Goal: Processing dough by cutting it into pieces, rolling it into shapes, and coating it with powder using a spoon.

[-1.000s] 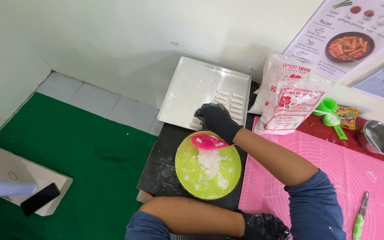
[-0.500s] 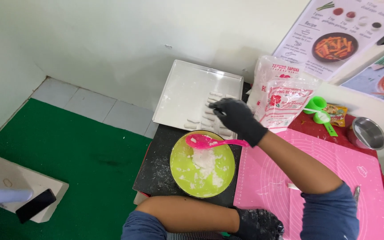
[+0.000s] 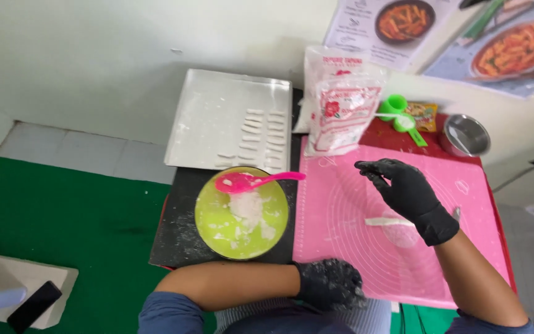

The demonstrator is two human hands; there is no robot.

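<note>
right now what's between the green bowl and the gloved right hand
In the head view, only bare pink silicone mat lies between the green bowl and the right hand. The pink spoon's handle pokes over the bowl's rim toward it.

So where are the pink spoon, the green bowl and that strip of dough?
pink spoon [image 3: 237,182], head view, on its scoop.
green bowl [image 3: 212,218], head view, on bare inner wall at left.
strip of dough [image 3: 385,221], head view, mid-strip on the pink mat.

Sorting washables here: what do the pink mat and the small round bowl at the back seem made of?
Pink mat: probably silicone, matte, lying limp and flat with printed guide circles. Small round bowl: likely stainless steel, grey with a bright reflective sheen.
</note>
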